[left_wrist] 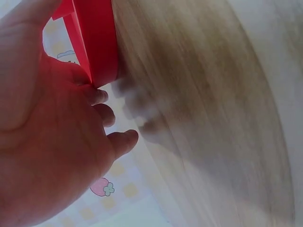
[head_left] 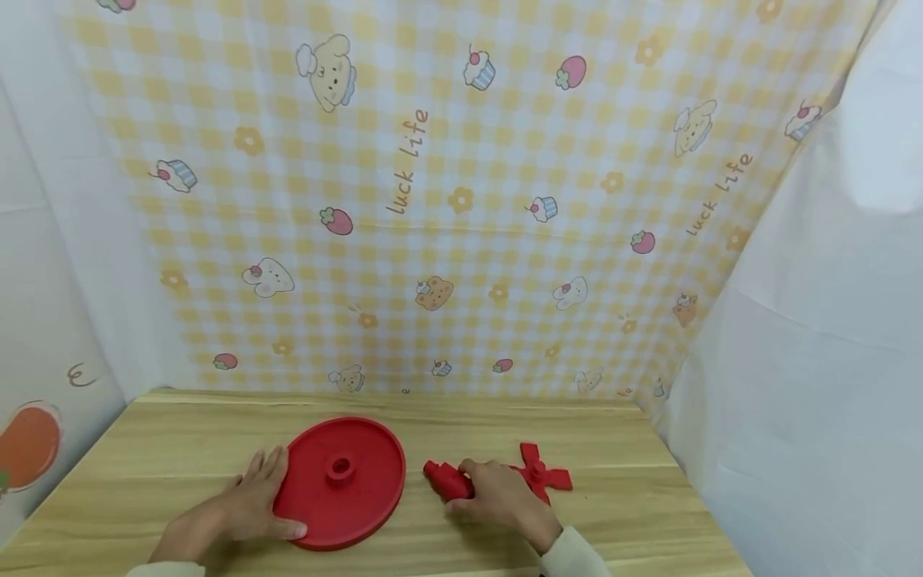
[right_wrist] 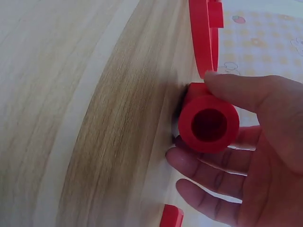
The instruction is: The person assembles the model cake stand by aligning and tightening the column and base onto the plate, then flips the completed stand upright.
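A round red tray-like disc (head_left: 375,498) with a raised rim and a hollow central post lies flat on the table. My left hand (head_left: 248,501) rests against its left edge, thumb over the near rim and fingers spread along the side. To the right of the disc, my right hand (head_left: 497,495) holds a stubby red part (head_left: 447,481), which has a narrower tip at its far left end. In the right wrist view, the round hollow end of this red part (right_wrist: 229,124) faces the camera, with thumb and fingers around it. The part lies low over the tabletop.
Beyond the right hand lies a red cross-shaped piece (head_left: 535,473) with flat arms and a small central knob, partly hidden by the hand. The wooden table (head_left: 620,529) ends at a yellow checked cloth (head_left: 461,240) behind, with white cloth (head_left: 808,361) on the right.
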A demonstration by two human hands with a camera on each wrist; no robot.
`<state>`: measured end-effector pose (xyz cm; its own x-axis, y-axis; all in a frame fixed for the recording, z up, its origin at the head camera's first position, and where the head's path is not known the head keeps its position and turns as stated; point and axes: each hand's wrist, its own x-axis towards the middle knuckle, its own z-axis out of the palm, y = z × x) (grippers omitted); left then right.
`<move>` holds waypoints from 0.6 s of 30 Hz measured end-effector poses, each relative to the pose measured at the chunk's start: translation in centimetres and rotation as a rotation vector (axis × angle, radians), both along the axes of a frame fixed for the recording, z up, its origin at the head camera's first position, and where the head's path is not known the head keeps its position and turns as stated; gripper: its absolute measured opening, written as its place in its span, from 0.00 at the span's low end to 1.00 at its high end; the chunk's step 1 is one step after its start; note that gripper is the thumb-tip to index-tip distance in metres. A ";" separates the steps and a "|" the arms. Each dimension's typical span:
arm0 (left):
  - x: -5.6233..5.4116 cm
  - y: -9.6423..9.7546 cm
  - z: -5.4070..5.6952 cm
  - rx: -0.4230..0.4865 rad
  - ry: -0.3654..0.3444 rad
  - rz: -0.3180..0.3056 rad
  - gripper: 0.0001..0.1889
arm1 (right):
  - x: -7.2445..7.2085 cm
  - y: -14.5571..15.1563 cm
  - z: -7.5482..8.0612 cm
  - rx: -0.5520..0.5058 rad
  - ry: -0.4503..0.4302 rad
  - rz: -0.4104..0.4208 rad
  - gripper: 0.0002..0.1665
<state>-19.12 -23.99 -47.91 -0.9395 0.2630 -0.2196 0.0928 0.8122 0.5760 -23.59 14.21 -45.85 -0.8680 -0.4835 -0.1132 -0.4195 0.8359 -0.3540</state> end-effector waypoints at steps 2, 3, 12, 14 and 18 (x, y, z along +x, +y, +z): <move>-0.1 0.0 0.1 -0.009 -0.010 0.006 0.68 | -0.1 0.0 -0.1 -0.014 0.007 -0.015 0.28; -0.1 0.0 0.1 -0.010 -0.009 0.003 0.67 | -0.2 0.0 -0.2 -0.018 0.015 -0.022 0.28; -0.3 0.0 -0.1 0.008 -0.029 0.009 0.68 | -1.1 -0.5 0.1 -0.111 0.123 -0.053 0.23; -0.3 0.0 -0.2 0.007 -0.028 0.010 0.67 | -1.3 -0.9 0.2 -0.149 0.158 -0.050 0.22; -0.2 -0.1 -0.3 0.000 -0.026 0.013 0.67 | -1.7 -1.8 0.3 -0.231 0.197 -0.046 0.22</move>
<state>-19.37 -24.12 -48.18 -0.9368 0.2504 -0.2442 0.0667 0.8132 0.5781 -25.33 12.40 -45.54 -0.8841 -0.4363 0.1674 -0.4621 0.7626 -0.4527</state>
